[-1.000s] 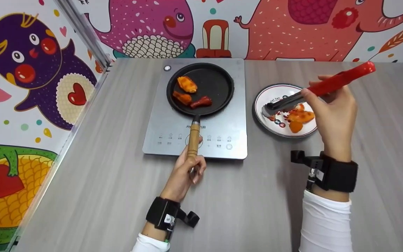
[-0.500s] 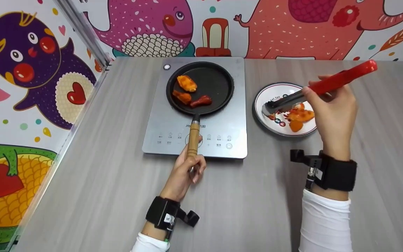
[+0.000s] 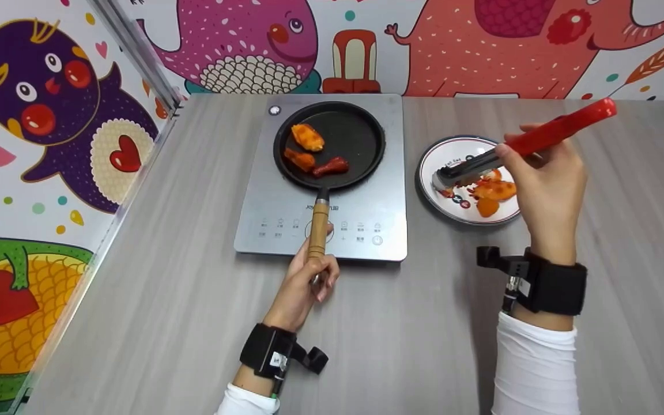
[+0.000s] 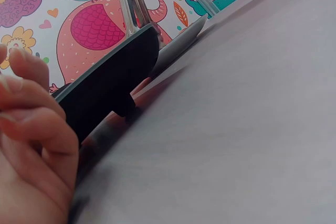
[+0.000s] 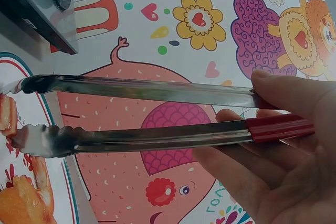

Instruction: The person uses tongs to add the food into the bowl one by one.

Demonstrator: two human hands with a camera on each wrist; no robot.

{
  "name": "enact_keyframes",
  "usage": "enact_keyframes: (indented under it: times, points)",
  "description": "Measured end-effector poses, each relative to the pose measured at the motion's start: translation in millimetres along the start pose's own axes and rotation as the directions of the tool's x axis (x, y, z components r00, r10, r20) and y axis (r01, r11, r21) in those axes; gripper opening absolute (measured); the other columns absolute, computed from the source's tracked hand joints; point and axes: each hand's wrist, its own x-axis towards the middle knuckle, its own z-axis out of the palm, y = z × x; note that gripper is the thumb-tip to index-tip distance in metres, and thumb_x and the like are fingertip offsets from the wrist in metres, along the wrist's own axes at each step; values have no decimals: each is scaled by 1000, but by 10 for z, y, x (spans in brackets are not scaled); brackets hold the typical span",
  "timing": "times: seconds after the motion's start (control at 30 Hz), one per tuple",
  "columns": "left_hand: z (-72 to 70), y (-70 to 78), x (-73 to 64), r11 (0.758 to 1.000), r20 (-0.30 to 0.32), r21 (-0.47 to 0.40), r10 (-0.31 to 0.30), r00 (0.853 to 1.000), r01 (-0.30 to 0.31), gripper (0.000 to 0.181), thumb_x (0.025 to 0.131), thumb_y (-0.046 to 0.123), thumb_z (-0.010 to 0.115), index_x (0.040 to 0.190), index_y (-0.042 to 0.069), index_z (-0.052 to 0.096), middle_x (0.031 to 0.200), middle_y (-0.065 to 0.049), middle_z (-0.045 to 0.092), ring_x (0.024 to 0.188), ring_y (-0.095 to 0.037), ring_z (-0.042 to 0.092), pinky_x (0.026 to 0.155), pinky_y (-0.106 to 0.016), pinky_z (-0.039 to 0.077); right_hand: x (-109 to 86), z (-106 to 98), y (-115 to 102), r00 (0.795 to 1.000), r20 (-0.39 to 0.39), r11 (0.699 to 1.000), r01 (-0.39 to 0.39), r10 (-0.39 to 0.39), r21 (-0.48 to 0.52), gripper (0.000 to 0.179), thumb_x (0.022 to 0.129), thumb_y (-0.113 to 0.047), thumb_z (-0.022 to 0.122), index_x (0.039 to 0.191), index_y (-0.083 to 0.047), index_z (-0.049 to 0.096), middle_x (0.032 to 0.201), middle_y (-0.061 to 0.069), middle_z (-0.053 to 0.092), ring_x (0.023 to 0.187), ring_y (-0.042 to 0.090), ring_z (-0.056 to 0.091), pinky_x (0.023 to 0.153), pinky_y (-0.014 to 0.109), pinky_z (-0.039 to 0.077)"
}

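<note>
My left hand [image 3: 306,282] grips the wooden handle [image 3: 319,230] of a black frying pan [image 3: 361,138]. Inside the pan, toward its left and front, lie an orange food piece [image 3: 308,138], a smaller brown-orange piece [image 3: 300,160] and a dark red drumstick-shaped piece [image 3: 331,166]. Metal tongs [image 3: 476,165] with red handles are held in my right hand [image 3: 551,190], thumb on one arm and fingers on the other. Their tips, spread apart in the right wrist view, reach over a white plate [image 3: 436,155]. A food piece [image 5: 8,115] sits by the lower tip; other orange pieces [image 3: 496,191] lie nearby.
The pan stands on a silver induction cooker [image 3: 361,213], left of the plate. Both are on a grey wood-grain table [image 3: 401,346]. A cartoon-printed wall [image 3: 361,34] rises behind the table, and another printed panel [image 3: 9,190] borders its left side.
My right hand and the tongs have shifted very slightly left. The pan, the food and my left hand stay where they were.
</note>
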Motion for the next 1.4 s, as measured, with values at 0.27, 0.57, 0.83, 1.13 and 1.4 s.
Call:
enact_keyframes:
  times: [0.27, 0.57, 0.83, 1.13, 1.4]
  points:
    - [1, 2, 0, 1000, 16, -4, 0, 1000, 0, 61, 83, 18, 50, 139, 17, 27, 66, -4, 47, 51, -10, 39, 37, -21, 27, -8, 12, 8, 999, -3, 999, 32, -32, 15, 38, 77, -23, 68, 112, -14, 59, 106, 7, 62, 97, 16, 59, 86, 29, 45]
    - [11, 3, -7, 1000, 14, -16, -3, 1000, 3, 61, 83, 17, 50, 139, 18, 27, 66, -5, 47, 51, -11, 39, 38, -21, 27, -9, 3, 5, 1000, -12, 999, 27, -27, 27, 38, 77, -21, 68, 113, -13, 59, 107, 7, 61, 97, 16, 59, 87, 29, 45]
    - [10, 2, 3, 1000, 13, -15, 0, 1000, 0, 61, 83, 18, 51, 139, 18, 28, 67, -4, 48, 52, -11, 40, 38, -19, 29, -16, 9, 10, 998, -35, 998, 56, -56, 19, 39, 77, -24, 68, 113, -14, 59, 108, 6, 61, 98, 15, 59, 87, 29, 45]
    - [11, 6, -6, 1000, 1, -25, -13, 1000, 13, 61, 83, 18, 52, 139, 19, 28, 67, -5, 49, 54, -11, 42, 39, -19, 31, -29, 3, -20, 992, -77, 994, 102, -100, 27, 37, 76, -23, 69, 110, -12, 60, 106, 5, 62, 98, 15, 59, 86, 28, 45]
    - [0, 8, -11, 1000, 11, -13, -1, 1000, 1, 60, 84, 19, 51, 139, 19, 28, 66, -5, 48, 49, -11, 38, 37, -20, 28, -17, 22, -44, 978, -117, 979, 184, -173, 85, 32, 76, -18, 69, 106, -10, 61, 101, 5, 64, 95, 14, 60, 85, 28, 46]
